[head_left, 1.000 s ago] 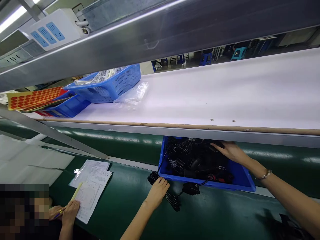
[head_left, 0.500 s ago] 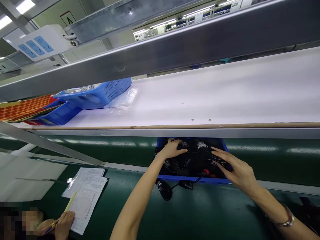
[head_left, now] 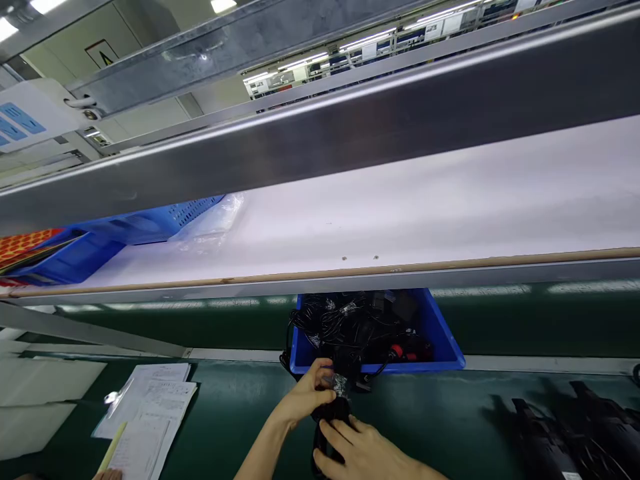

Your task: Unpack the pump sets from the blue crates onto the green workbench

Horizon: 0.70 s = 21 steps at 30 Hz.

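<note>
A black cable bundle (head_left: 331,408), partly bound in clear wrap (head_left: 340,385), is gripped over a green bench (head_left: 240,413), just in front of a blue bin (head_left: 447,353). The left hand (head_left: 306,393) clamps its thumb and fingers around the bundle near the wrap; the right hand (head_left: 363,450) lies across its nearer part, fingers spread apart. Black cables (head_left: 345,320) fill much of the bin, a red-and-black connector (head_left: 397,350) among them near the front wall. At right on the bench sit black devices (head_left: 545,440); at left, beside clipped papers (head_left: 150,407), another person's hand (head_left: 107,475) meets a yellow strip (head_left: 113,447). A white shelf (head_left: 425,193) above carries a perforated blue basket (head_left: 135,227), a clear plastic bag (head_left: 215,223) and a blue tray (head_left: 75,257) with red-dotted sheets (head_left: 25,245).
</note>
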Motion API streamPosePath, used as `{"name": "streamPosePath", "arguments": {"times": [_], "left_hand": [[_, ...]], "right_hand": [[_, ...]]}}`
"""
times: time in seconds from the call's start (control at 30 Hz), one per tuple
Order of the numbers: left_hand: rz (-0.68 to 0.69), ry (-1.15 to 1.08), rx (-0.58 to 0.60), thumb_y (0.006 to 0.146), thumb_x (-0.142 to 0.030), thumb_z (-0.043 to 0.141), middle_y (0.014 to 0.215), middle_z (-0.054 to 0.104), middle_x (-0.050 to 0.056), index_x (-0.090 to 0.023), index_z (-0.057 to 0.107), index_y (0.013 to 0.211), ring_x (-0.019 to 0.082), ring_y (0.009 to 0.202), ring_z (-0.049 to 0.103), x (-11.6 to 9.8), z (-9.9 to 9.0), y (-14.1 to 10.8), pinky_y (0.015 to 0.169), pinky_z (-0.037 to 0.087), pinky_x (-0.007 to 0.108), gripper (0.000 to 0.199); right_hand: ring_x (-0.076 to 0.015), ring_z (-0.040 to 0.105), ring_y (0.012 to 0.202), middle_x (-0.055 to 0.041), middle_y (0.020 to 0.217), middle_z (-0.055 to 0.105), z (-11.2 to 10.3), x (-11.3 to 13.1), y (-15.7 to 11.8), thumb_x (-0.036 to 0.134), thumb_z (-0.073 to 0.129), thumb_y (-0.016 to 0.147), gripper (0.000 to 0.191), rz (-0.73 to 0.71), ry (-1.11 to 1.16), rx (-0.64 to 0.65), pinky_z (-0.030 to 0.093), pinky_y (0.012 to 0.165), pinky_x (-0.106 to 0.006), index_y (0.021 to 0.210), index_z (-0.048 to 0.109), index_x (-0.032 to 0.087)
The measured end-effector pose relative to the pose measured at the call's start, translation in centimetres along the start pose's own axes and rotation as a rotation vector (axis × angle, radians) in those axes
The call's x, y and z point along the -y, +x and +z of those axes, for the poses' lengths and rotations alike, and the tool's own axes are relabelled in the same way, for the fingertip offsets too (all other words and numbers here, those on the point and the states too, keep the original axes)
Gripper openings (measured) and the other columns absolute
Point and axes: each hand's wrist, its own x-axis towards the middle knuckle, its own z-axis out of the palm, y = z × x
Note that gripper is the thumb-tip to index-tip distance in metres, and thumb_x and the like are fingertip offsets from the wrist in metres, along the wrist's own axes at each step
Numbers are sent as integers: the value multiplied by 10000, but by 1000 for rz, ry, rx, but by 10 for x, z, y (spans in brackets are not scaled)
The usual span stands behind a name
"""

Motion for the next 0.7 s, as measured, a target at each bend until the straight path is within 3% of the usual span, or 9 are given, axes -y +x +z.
{"name": "streamPosePath", "arguments": {"times": [0.1,0.13,0.2,0.27,0.33,0.43,0.53,0.6,0.7], "left_hand": [[48,130,22,725,-203,688,1372,468,113,-259,409,1371,228,1126,512,11,3,1,935,450,380,706],[49,185,25,746,-186,671,1381,459,115,-261,397,1397,234,1139,503,15,5,2,920,456,375,711],[33,283,31,788,-147,638,1378,461,113,-269,373,1439,237,1156,495,22,10,3,915,466,369,713],[30,354,14,808,-71,589,1335,493,106,-256,388,1429,224,1137,510,31,16,4,929,471,360,679],[48,423,-32,807,10,516,1258,543,101,-223,443,1361,202,1062,554,35,23,6,908,490,339,605],[26,729,-180,840,34,450,1199,610,120,-186,526,1271,240,1038,618,23,35,11,851,529,358,490],[39,1132,-419,933,-38,386,1203,646,155,-157,581,1257,313,1155,609,-17,47,31,842,553,405,396],[154,1224,-509,986,-110,378,1272,632,165,-142,540,1340,304,1244,563,-51,52,59,935,538,420,391],[192,1236,-489,877,-113,631,1427,539,233,-74,461,1414,340,1365,465,-87,51,112,1139,399,489,564]], "right_hand": [[-169,666,1096,-7,1268,683,-18,-62,-21,420,675,956,385,-2,324,275,581,800,-224,1308,571,305],[-163,656,1123,-12,1275,676,-25,-93,-28,400,711,936,452,138,279,317,569,858,-213,1349,550,309],[-296,556,1303,-170,1462,542,-34,-160,-40,301,729,902,699,403,23,325,540,1028,-405,1513,406,194],[-472,380,1419,-302,1568,355,-29,-217,-49,215,832,758,984,420,-59,362,389,1121,-670,1572,293,84],[-483,326,1445,-279,1599,317,-15,-254,-53,183,906,637,1096,327,-68,429,335,1150,-679,1564,329,88],[-395,402,1419,-198,1509,499,3,-272,-54,300,903,680,857,180,-53,512,394,1139,-561,1434,532,130],[-372,518,1289,-174,1314,642,5,-269,-53,370,815,785,535,120,-75,529,441,1073,-541,1249,660,155],[-379,540,1226,-179,1253,653,0,-265,-51,334,777,814,443,117,-106,512,449,1044,-563,1207,674,156],[-382,519,1226,-185,1273,622,-11,-261,-51,265,703,873,429,129,-144,469,433,1042,-611,1289,642,181]]}}
